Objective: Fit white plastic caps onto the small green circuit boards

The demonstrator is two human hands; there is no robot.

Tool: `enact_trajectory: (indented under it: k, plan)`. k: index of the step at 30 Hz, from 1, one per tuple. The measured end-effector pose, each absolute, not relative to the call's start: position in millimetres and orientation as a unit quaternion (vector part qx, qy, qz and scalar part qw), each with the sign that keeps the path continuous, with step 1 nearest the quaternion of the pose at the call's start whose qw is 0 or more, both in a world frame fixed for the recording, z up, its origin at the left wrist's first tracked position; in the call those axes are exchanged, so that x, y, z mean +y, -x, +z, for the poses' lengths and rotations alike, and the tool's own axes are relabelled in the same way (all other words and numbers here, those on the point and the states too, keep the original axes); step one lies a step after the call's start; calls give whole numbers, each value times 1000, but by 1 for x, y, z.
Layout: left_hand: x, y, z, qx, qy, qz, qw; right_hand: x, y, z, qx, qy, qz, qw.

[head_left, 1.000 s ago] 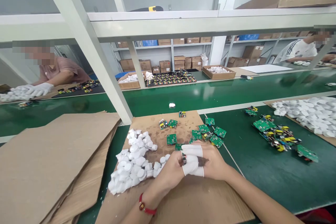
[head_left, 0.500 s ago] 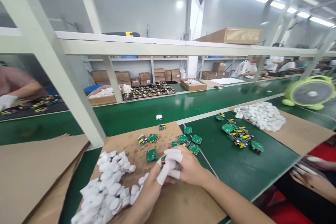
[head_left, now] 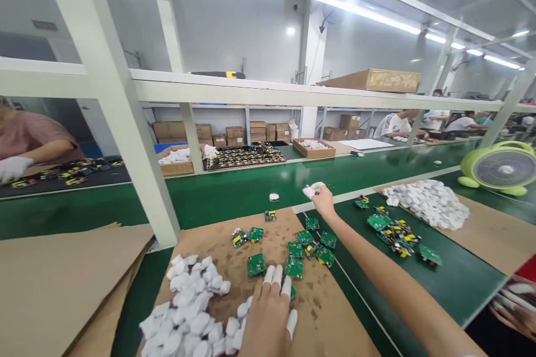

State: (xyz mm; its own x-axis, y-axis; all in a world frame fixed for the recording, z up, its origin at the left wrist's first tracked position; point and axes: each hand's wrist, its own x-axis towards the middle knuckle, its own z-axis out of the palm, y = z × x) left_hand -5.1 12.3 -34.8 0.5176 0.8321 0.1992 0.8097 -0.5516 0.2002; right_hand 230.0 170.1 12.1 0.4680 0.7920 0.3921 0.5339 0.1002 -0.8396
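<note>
Right hand was stretched out past the cardboard sheet, fingers pinching a small white piece above the green worktop. Another white piece lay on the worktop, left of that hand. Left hand was low over the sheet, spread, with white finger cots on its fingers, tips right by the green circuit boards scattered there. Can't tell if they touched. Heap of white round pieces sat just beside the left hand.
</note>
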Motion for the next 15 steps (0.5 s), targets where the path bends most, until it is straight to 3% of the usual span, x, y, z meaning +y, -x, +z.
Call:
enact_trajectory:
  k: [7,15]
  plan:
    - [16,5,-45,474,-868,122,84,223,-238,-3,-528,721,105,437]
    - [18,2,-46,481,-862,112,113,229,-234,-19,-630,715,112,282]
